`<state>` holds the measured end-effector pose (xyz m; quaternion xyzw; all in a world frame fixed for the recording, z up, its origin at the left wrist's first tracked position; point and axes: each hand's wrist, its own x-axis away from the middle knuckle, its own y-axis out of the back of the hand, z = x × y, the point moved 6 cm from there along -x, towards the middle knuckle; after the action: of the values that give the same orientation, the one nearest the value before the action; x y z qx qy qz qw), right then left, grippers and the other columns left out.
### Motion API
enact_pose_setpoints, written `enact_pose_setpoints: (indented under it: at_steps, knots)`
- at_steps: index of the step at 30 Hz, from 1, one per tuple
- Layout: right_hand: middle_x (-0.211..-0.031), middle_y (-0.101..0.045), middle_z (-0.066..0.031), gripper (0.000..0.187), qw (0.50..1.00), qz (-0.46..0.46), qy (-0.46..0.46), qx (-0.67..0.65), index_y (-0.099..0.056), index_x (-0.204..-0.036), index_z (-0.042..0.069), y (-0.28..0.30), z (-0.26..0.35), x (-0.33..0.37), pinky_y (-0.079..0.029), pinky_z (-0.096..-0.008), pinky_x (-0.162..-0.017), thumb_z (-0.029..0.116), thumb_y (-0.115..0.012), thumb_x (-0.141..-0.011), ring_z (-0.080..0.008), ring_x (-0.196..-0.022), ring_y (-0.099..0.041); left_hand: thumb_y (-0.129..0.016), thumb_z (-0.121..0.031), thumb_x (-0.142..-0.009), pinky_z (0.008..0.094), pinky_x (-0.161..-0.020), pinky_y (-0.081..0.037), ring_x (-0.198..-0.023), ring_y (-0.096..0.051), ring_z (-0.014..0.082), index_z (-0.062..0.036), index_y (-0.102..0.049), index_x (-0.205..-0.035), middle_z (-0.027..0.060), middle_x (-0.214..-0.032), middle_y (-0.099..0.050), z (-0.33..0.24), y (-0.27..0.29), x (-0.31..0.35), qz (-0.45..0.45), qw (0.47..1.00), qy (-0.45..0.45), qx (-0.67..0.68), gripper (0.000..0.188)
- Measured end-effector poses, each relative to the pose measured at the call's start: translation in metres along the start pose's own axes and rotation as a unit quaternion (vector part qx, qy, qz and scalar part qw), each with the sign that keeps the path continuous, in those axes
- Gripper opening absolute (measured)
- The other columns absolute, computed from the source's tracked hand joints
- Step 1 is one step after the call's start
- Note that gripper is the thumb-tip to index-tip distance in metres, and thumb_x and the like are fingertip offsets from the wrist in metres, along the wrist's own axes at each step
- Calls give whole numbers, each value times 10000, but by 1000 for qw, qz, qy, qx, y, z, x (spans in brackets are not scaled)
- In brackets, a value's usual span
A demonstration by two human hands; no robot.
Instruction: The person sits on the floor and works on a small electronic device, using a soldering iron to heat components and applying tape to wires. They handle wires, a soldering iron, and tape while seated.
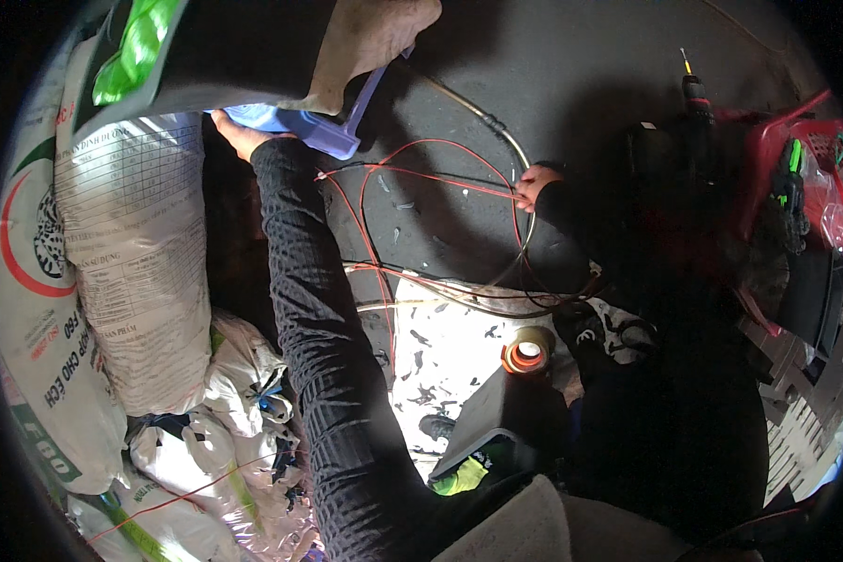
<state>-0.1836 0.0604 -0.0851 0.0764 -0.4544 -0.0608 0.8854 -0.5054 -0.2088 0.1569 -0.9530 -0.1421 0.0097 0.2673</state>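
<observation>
My left arm in a dark ribbed sleeve stretches to the far left. At its end my left hand (239, 136) is closed on the edge of a blue-purple plastic piece (323, 134) with a bar-like leg; some fingers are hidden. My right hand (537, 184), in a dark sleeve, is closed around loops of thin red wire (440, 174) and a thicker dark cable (487, 119). These loops spread over the dark floor (421, 229) between my hands and across a white cloth with black marks (431, 347).
Printed white sacks (136, 272) and tied plastic bags (192, 468) line the left side. Rolls of tape (526, 353) sit near the cloth. A power driver with a long bit (695, 98) lies far right, beside a red basket (820, 140). A dark panel (244, 51) hangs at the top.
</observation>
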Motion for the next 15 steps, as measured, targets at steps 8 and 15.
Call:
enact_pose_setpoints:
  at_steps: [8, 15]
  knots:
    - [-717, -622, -94, 222, 969, -220, 46, 101, -604, -830, 46, 61, -29, 18, -529, -371, -566, 261, -661, -819, -237, -638, -639, -500, -517, -809, 415, -959, -389, -1116, -500, 260, -64, -493, -1233, 71, -1219, -536, -18, 11, 4, 40, 999, -9, -28, 621]
    - [-1109, -598, -147, 456, 951, -213, 132, 183, -590, -1087, 77, 64, 28, 6, -466, -436, -859, 414, -659, -787, -319, -1010, -583, -525, -537, -777, 423, -960, -382, -1131, -486, 267, -68, -481, -1236, 80, -1235, -521, -21, 43, 11, 7, 996, 45, -74, 658]
